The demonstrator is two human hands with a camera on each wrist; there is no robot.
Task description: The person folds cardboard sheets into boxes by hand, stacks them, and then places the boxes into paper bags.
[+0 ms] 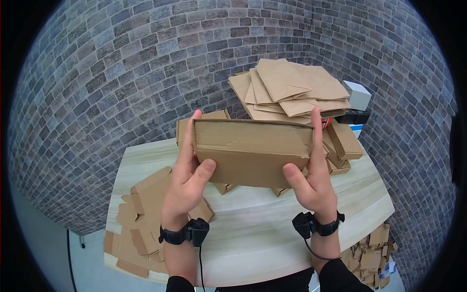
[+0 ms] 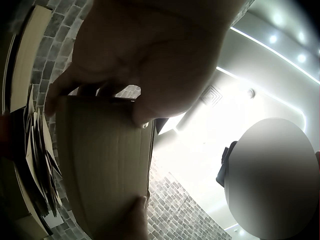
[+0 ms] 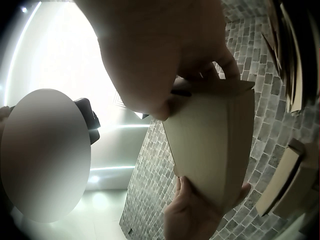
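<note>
A closed brown cardboard box [image 1: 253, 151] is held up above the table between both hands. The left hand [image 1: 187, 180] grips its left end, thumb on the near face and fingers along the side. At the other end the right hand [image 1: 316, 180] grips likewise, its thumb on the near face. In the left wrist view the left hand [image 2: 145, 60] holds one end of the box [image 2: 105, 165]. The right wrist view has the right hand [image 3: 165, 55] on the box [image 3: 210, 135], with the left hand [image 3: 192, 215] at the far end.
Flattened cardboard pieces [image 1: 153, 214] lie at the table's left. Large brown paper bags [image 1: 292, 87] are stacked at the back, beside a white box [image 1: 357, 96] and small cardboard boxes [image 1: 346, 141]. Cardboard scraps [image 1: 372, 255] are heaped below the table's right edge.
</note>
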